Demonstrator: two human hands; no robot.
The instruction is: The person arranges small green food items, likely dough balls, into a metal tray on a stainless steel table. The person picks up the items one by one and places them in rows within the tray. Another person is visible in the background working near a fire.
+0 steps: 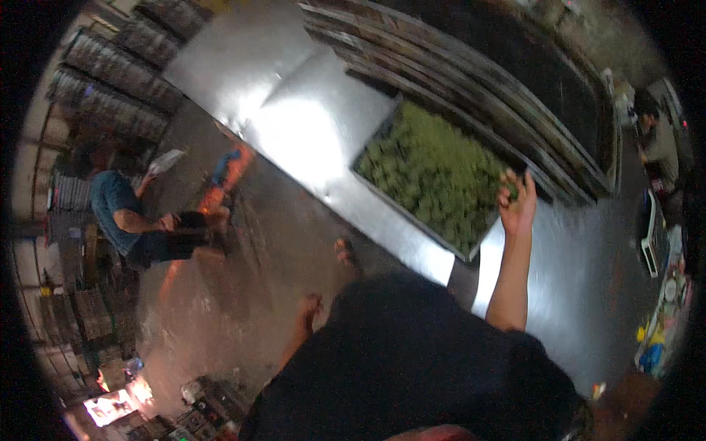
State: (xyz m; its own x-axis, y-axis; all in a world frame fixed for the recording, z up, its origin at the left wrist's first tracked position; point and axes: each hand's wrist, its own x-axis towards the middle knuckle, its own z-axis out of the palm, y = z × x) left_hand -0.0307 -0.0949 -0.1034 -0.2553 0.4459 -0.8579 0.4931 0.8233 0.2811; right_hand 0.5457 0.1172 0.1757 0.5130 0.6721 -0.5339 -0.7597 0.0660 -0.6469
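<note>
My right hand is raised at the near right corner of a dark-rimmed tray, with a small green piece between its fingers. Many small green pieces fill the tray, heaped close together; what they are is too blurred to tell. The tray lies on a shiny metal table. My left hand hangs low beside my body, away from the table, and whether it holds anything is unclear.
Stacked large flat frames or trays stand along the far side of the tray. A person in a blue shirt sits at the left, holding something pale. Another person is at the far right. Racks line the upper left.
</note>
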